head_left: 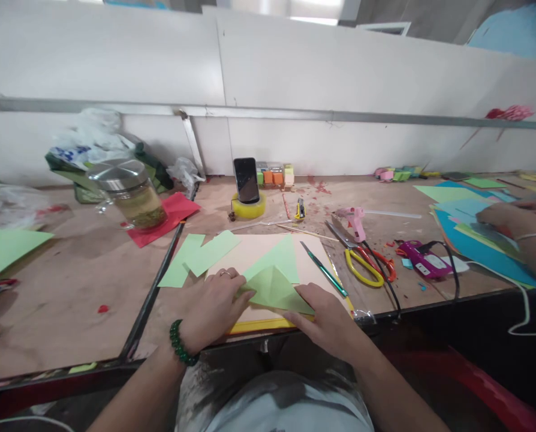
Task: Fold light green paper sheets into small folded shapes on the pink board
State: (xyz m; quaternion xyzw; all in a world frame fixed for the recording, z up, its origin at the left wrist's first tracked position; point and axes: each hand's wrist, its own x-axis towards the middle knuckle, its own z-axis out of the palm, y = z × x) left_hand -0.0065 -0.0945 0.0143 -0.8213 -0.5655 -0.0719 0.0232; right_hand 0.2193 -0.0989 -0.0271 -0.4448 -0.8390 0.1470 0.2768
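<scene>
A light green sheet of paper (274, 289) with creases and a raised middle lies across the stack of pale paper in front of me. My left hand (217, 305) pinches its left corner between thumb and fingers. At the opposite corner, my right hand (325, 315) has the paper between its thumb and forefinger. Behind it lies another green piece of paper (286, 255), partly covered. Two green strips (182, 261) overlap by my left hand. A green craft knife (324, 270) rests on the pale sheets, beyond my right hand.
Scissors (362, 267), a pink glue gun (354, 222) and a purple tool (423, 259) with cables lie right. A phone (246, 180) stands on a yellow tape roll (249, 207). A lidded glass jar (137, 201) sits left. Another person's hand (506, 217) touches papers at far right.
</scene>
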